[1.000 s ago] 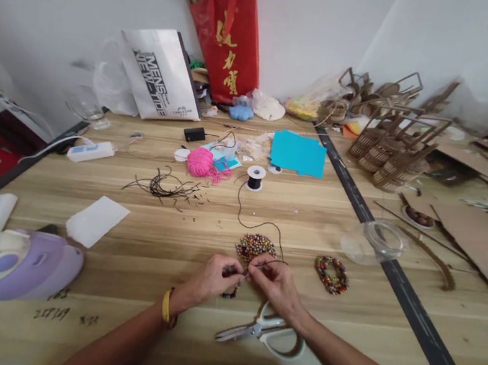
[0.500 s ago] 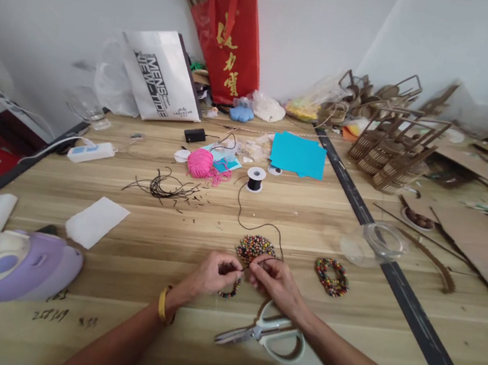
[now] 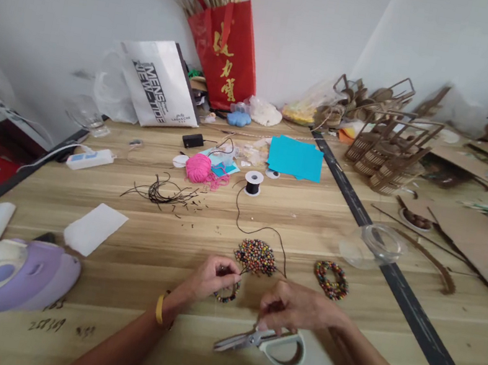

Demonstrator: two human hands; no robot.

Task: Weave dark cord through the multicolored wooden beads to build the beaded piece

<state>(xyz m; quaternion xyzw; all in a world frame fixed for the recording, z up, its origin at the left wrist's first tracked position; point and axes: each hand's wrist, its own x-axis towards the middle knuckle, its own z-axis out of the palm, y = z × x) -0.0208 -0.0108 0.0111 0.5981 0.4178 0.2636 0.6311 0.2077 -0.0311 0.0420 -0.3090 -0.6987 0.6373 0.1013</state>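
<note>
My left hand (image 3: 214,278) pinches the dark cord end of a small beaded bracelet (image 3: 226,296), which hangs below the fingers. My right hand (image 3: 292,307) is over the scissors (image 3: 283,348), its curled fingers closed at the upper handle and hiding much of it. The pale-handled scissors lie on the table, blades pointing left. A pile of multicoloured beads (image 3: 255,256) lies just beyond both hands. From a spool of black cord (image 3: 253,184), a strand curves down to the right side of that pile. To the right rests a group of finished-looking beaded loops (image 3: 331,279).
Cut black cords (image 3: 167,191) and pink yarn (image 3: 198,168) lie farther back. Blue sheets (image 3: 295,158) are near the wall. At left stands a purple-and-white device (image 3: 26,276) beside a white paper (image 3: 94,229). Small woven baskets (image 3: 384,163) and cardboard (image 3: 482,249) occupy the right.
My right hand has left the cord at my left hand and moved down and right onto the scissors' handle. My left hand stays nearly in place with the bracelet.
</note>
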